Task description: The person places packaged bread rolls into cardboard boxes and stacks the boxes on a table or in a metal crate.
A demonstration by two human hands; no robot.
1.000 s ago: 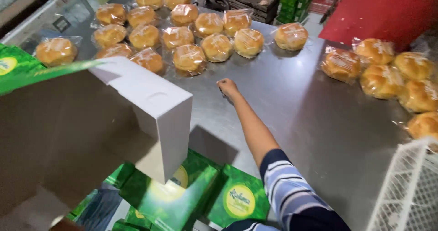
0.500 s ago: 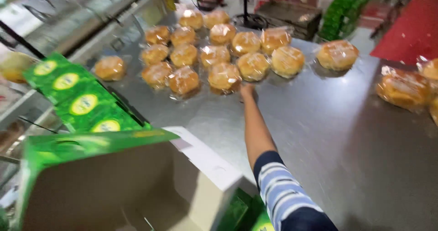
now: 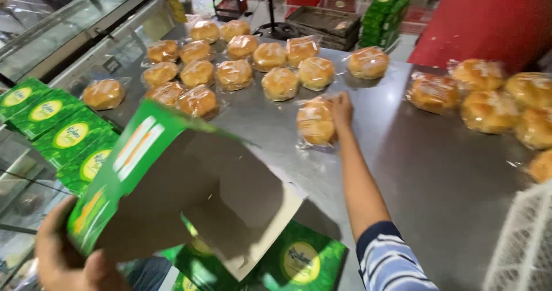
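Note:
My left hand grips the lower corner of an open green cardboard box, held tilted with its brown inside facing me. My right hand reaches out over the steel table and holds the edge of a wrapped bun, which lies just left of the fingers. Beyond it, several more wrapped buns lie in rows on the table.
Another group of wrapped buns lies at the right. Green boxes are stacked at the left, with flat ones below the open box. A white wire basket stands at the lower right, a red panel beyond.
My right hand has taken hold of a bun and drawn it toward me, away from the rows. The open box has tilted so its opening faces me.

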